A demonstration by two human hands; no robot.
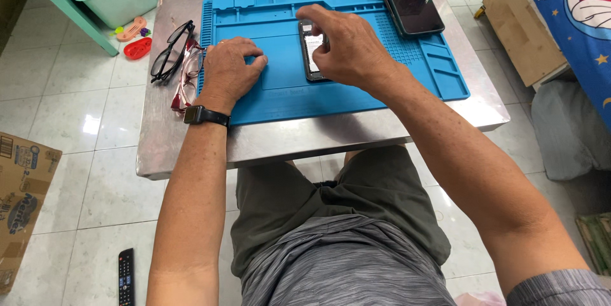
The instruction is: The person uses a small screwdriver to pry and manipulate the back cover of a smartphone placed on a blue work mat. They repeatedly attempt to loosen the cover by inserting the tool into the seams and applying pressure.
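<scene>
The right hand point(344, 42) pinched a small phone point(313, 57) lying on the blue mat point(356, 89) on the bench point(305, 134). The left hand point(230, 70) pressed flat on the mat, maybe holding something tiny. Glasses point(172, 51) and a bigger phone point(412, 0) lay nearby, not in the way.

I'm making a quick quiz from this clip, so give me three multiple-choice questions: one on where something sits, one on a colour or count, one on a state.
1. Where do the two pairs of glasses lie?
A. left of the mat
B. on the floor
C. on the large phone

2. What colour is the repair mat?
A. red
B. blue
C. grey

3. What is the right hand doing?
A. resting in the lap
B. holding the remote
C. touching the small phone

Answers: 1 A, they lie on the steel table beside the mat's left edge. 2 B, its surface is blue. 3 C, its fingers rest on the small phone.
</scene>
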